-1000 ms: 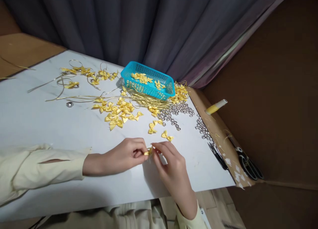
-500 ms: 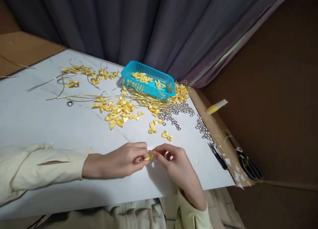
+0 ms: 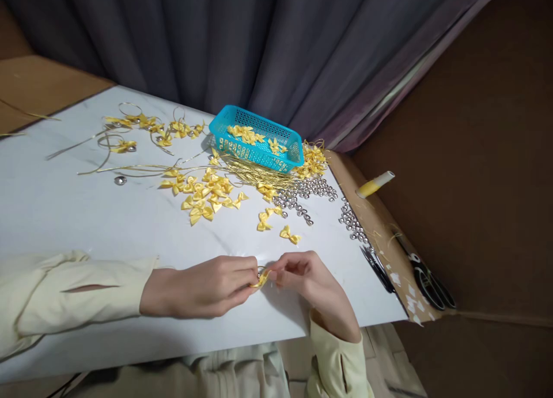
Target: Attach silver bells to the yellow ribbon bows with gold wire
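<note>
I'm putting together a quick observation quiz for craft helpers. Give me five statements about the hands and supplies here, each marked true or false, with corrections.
1. The left hand and right hand meet at a piece of yellow ribbon. True.
2. The turquoise basket is empty. False: yellow bows lie in it.
3. The right hand holds the black-handled scissors. False: they lie off to the right, apart from that hand.
4. One silver bead lies alone on the white tabletop, left of the central bow pile. True.
5. The gold cord bundle lies inside the basket. False: it lies in front of it.
</note>
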Available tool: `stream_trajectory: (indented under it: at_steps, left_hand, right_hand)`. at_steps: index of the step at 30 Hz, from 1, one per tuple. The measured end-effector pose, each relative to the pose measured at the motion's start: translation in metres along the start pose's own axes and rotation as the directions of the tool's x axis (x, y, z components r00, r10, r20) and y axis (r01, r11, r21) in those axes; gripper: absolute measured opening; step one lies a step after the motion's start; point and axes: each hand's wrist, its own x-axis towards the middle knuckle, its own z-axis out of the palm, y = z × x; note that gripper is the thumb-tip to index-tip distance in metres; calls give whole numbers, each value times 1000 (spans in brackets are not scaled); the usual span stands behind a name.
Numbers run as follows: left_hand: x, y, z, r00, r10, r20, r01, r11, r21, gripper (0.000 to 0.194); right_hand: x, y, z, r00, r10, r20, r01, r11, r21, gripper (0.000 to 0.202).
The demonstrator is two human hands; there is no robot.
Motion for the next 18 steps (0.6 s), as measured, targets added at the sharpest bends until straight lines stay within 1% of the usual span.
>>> stream_trajectory:
  at_steps: [3, 6, 10, 13, 15, 16, 18]
  left_hand:
    - [1, 1, -1, 1000, 10, -20, -11, 1000, -18, 24]
    - [1, 0, -1, 997, -48, -62, 43, 996, -84, 21]
    - [1, -3, 3, 980, -140, -141, 122, 984, -126, 20]
    - [2, -5, 5, 969, -186, -164, 163, 976, -142, 20]
    - [3, -7, 5, 959, -220, -179, 192, 968, -161, 19]
    - [3, -7, 5, 954, -238, -182, 208, 963, -171, 18]
    - [4, -7, 4, 946, -269, -183, 233, 953, -194, 17]
  right_hand:
    - [-6, 1, 3, 995, -68, -70, 56, 986, -159, 14]
    - [-15, 2, 7, 973, -200, -116, 149, 925, -351, 17]
    - [-24, 7, 14, 918, -364, -160, 226, 809, -543, 19]
    - [-27, 11, 19, 851, -490, -188, 258, 703, -663, 20]
    - [-28, 12, 21, 810, -557, -184, 271, 633, -725, 22]
    - [-29, 11, 22, 800, -574, -177, 273, 610, -744, 22]
    - [-31, 11, 23, 805, -575, -147, 285, 591, -754, 21]
